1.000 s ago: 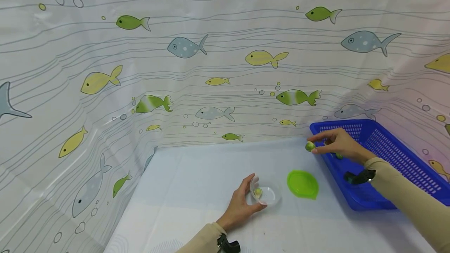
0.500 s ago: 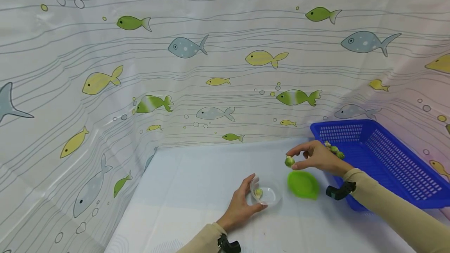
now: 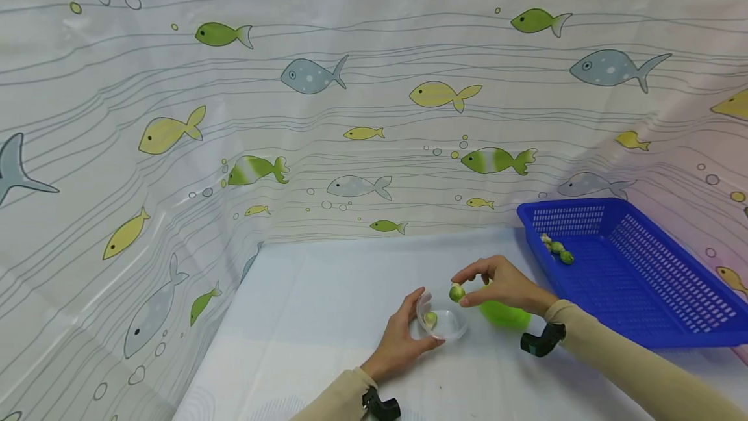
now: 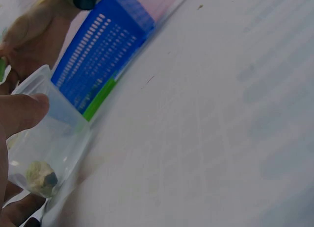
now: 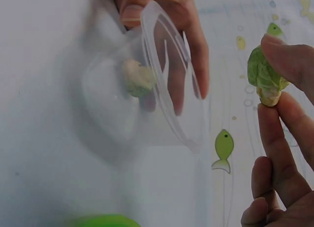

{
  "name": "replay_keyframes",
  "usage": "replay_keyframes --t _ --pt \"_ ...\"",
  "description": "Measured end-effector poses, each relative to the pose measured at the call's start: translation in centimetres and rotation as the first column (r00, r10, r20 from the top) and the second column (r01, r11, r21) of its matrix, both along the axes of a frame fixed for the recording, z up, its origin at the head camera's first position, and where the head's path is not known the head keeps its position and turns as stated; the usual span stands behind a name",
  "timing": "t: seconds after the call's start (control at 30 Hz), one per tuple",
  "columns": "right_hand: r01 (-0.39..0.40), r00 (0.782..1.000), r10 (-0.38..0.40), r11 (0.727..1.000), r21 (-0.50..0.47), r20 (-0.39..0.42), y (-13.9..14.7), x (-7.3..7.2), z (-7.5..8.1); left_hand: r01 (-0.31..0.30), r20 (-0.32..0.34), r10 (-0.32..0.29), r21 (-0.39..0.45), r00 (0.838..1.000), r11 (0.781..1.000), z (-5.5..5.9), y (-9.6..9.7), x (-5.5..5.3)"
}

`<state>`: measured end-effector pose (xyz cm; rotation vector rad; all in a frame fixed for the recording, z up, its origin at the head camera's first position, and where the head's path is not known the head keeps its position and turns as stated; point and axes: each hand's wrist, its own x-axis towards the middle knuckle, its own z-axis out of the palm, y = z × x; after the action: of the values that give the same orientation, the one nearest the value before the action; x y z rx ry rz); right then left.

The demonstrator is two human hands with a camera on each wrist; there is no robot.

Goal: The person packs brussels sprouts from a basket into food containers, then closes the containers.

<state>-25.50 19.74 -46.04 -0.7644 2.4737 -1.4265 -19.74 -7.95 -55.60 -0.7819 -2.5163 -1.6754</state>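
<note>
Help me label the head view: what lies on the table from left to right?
Left hand → clear container → right hand → sprouts in basket → blue basket.

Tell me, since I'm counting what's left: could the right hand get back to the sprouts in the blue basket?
Probably yes: the blue basket is open-topped, nothing covers its sprouts, though the right hand already pinches a sprout.

Blue basket at table's right holding sprouts; green lid; fish-print curtain behind.
</note>
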Motion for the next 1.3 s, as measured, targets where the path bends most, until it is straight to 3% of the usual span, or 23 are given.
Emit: replay_keyframes --t 0.63,0.97,1.3 --pt "0.015 0.993 -0.010 0.999 0.037 -0.116 -2.5 1.2 -2.5 0.011 -0.035 -0.011 -0.001 0.999 1.000 0.2 0.0 -0.1" --pt "0.053 0.980 -0.023 0.987 0.152 -0.196 -3.5 1.7 -3.2 0.011 -0.031 -0.011 0.007 0.999 1.000 0.3 -0.1 0.1" --pt "0.000 0.955 0.083 0.960 0.281 -0.283 -4.7 1.8 -2.5 0.015 -0.020 -0.014 0.024 1.000 1.000 0.3 -0.2 0.1"
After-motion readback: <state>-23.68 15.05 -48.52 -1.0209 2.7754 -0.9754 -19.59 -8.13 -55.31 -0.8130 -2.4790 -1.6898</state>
